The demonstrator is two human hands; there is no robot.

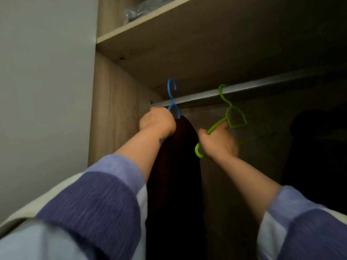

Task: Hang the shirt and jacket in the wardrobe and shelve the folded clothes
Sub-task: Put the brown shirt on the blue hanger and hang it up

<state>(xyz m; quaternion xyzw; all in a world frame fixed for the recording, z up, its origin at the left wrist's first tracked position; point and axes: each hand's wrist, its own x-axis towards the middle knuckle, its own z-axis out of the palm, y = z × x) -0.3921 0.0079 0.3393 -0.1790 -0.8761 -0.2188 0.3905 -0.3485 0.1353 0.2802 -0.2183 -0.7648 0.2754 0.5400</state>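
Head view: hangers (172, 98), unlabelled.

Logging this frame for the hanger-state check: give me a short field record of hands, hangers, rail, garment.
left hand: grips the blue hanger at its neck
blue hanger: hook raised in front of and above the rail, not seen hooked on it
dark garment: hangs from the blue hanger, draped straight down
right hand: holds the green hanger by its near arm
green hanger: hook over the rail, body tilted, no garment on it
rail: metal, runs under the shelf
shelf: bagged items on top
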